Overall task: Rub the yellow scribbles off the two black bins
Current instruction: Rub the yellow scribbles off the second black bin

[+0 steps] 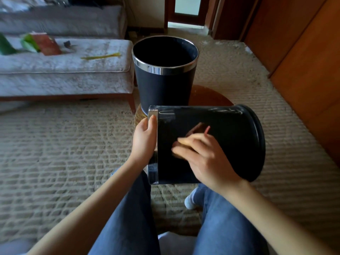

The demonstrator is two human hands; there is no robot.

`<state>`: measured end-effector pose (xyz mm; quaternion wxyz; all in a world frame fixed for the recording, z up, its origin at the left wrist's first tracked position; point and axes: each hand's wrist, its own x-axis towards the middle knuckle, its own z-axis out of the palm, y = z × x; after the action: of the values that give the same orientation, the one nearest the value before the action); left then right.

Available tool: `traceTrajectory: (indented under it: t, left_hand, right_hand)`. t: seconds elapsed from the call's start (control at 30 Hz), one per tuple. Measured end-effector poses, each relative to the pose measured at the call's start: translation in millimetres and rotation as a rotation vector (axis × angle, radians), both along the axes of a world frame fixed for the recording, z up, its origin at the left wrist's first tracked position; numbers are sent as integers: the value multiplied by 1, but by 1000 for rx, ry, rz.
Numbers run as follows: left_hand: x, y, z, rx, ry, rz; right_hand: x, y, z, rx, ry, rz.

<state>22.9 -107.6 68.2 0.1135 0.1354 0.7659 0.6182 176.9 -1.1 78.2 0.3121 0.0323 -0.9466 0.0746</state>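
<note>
One upright bin (164, 83), left fingers (151, 122) gripping tipped bin (230, 144), right fingers (185, 150) holding blurred pad (184, 141), scribbles (226, 109) unreadable.

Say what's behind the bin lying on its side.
The upright black bin stands behind it, apparently on a round wooden table. The tipped bin covers that bin's base and much of the tabletop.
</note>
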Motion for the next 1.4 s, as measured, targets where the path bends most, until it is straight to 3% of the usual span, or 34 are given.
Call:
traceTrajectory:
  t: [0.27, 0.5, 0.67, 0.97, 1.17, 1.4]
  left_hand:
    - [5, -4, 1, 5, 25, -15]
    - [-8, 4, -4, 29, 33, -12]
    - [-12, 7, -4, 30, -2, -7]
    - [-32, 13, 12, -64, -212, -39]
    - [-56, 25, -2, -59, -362, -31]
    - [-22, -4, -17, -28, -199, -27]
  right_hand:
    - [-119, 33, 42, -212, -363, -215]
    - [-34, -9, 11, -40, -55, -68]
    - [28, -2, -14, 194, -156, 136]
    - [86, 107, 28, 132, -28, -345]
    - [95, 92, 1, 78, -17, -358]
    - [76, 91, -5, -13, -41, -310]
